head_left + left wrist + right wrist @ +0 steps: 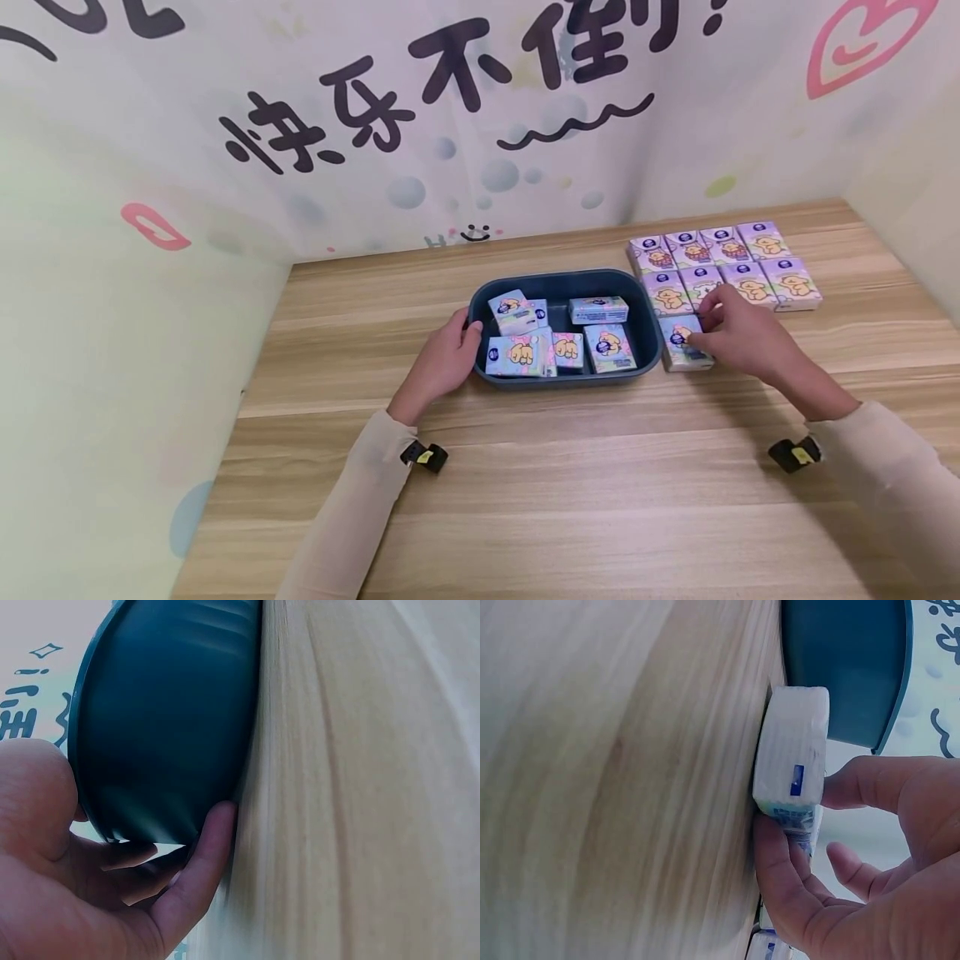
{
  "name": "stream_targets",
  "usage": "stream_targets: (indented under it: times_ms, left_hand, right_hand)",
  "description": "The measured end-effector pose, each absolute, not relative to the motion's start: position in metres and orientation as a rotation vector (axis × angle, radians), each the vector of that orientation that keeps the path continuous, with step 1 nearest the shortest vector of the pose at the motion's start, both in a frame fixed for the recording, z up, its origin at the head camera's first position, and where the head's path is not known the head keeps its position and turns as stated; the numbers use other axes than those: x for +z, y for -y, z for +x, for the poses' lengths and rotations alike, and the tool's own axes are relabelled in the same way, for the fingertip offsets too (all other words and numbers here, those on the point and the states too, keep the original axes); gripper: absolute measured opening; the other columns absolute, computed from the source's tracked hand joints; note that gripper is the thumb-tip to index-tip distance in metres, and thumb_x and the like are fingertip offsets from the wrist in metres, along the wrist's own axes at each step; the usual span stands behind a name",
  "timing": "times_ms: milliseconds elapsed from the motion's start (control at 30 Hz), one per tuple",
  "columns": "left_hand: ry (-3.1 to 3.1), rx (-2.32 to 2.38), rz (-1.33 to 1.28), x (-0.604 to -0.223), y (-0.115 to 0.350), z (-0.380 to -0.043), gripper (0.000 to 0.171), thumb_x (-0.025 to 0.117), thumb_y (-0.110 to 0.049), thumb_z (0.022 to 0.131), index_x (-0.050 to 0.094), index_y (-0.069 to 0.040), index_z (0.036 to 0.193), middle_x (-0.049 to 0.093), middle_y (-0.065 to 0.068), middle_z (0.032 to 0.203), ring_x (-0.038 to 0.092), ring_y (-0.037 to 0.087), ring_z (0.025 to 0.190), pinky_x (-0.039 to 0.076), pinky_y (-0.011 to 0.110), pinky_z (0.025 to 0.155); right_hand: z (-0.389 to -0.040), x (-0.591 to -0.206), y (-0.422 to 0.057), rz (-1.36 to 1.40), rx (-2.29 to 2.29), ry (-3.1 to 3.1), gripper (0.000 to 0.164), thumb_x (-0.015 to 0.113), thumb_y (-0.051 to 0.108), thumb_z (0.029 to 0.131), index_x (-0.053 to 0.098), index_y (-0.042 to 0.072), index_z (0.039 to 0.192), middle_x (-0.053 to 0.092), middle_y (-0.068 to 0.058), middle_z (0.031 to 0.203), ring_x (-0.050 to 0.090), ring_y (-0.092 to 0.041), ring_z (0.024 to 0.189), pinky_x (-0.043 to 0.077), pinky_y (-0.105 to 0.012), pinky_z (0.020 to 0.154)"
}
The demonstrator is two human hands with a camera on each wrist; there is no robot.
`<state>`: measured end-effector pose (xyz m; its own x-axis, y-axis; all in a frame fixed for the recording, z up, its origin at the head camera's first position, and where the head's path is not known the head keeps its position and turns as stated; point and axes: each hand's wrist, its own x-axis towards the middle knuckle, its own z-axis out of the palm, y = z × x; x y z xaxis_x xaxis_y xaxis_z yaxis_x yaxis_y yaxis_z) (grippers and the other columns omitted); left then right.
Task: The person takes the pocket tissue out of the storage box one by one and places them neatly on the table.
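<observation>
A dark blue plastic basin (577, 382) stands on the table with several blue tissue packs (609, 346) lying loosely inside. My left hand (442, 360) holds the basin's left end; in the left wrist view the thumb is at the rim and the fingers lie against the outer wall. Just right of the basin, my right hand (742, 333) pinches a blue tissue pack (678, 354) that lies flat on the table. The right wrist view shows the thumb on this pack's upper face (810, 742) and fingers at its side.
Behind the right hand, purple tissue packs (667, 292) lie flat in two close rows on the wooden table (525, 483). A printed white cloth (465, 167) hangs at the back edge. Pale walls flank the table on the left and right.
</observation>
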<state>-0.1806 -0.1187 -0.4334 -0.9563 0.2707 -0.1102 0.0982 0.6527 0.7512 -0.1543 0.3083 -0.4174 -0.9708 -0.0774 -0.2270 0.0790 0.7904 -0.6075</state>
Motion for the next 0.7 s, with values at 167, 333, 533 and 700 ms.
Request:
stream_targets:
  times_ms: [167,333,533,700]
  left_hand:
    - [-2.669,1.181,0.336,-0.453,0.126,-0.191,0.066,0.037,-0.048,0.119,0.038,-0.006,0.171,0.053,0.02,0.163,0.062,0.033,0.128,0.055,0.054,0.106]
    - [-2.656,1.199,0.309,-0.441,0.123,-0.184,0.063,0.038,-0.044,0.12,0.037,-0.006,0.171,0.053,0.019,0.164,0.062,0.033,0.13,0.054,0.055,0.109]
    - [-2.657,1.187,0.286,-0.455,0.124,-0.192,0.063,0.038,-0.045,0.12,0.038,-0.009,0.171,0.053,0.016,0.164,0.059,0.031,0.14,0.05,0.057,0.114]
    - [-2.652,1.217,0.316,-0.457,0.126,-0.193,0.064,0.037,-0.047,0.12,0.038,-0.008,0.171,0.053,0.017,0.165,0.057,0.031,0.144,0.048,0.057,0.116]
  right_hand:
    - [-0.156,-0.415,-0.307,-0.021,-0.896,-2.789,0.048,0.079,0.017,0.098,0.049,-0.007,0.126,0.064,-0.036,0.12,0.065,-0.043,0.098,0.055,-0.041,0.071]
    - [-0.162,-0.408,-0.3,-0.088,-0.798,-2.854,0.041,0.082,0.013,0.094,0.054,-0.006,0.118,0.062,-0.025,0.103,0.058,-0.038,0.088,0.05,-0.046,0.071]
    - [-0.171,-0.396,-0.288,-0.147,-0.753,-2.862,0.032,0.077,0.012,0.094,0.056,-0.002,0.115,0.063,-0.021,0.1,0.058,-0.036,0.085,0.049,-0.044,0.068]
    - [-0.178,-0.38,-0.273,-0.198,-0.774,-2.883,0.029,0.076,0.011,0.094,0.058,-0.002,0.114,0.063,-0.02,0.1,0.058,-0.035,0.084,0.048,-0.044,0.067]
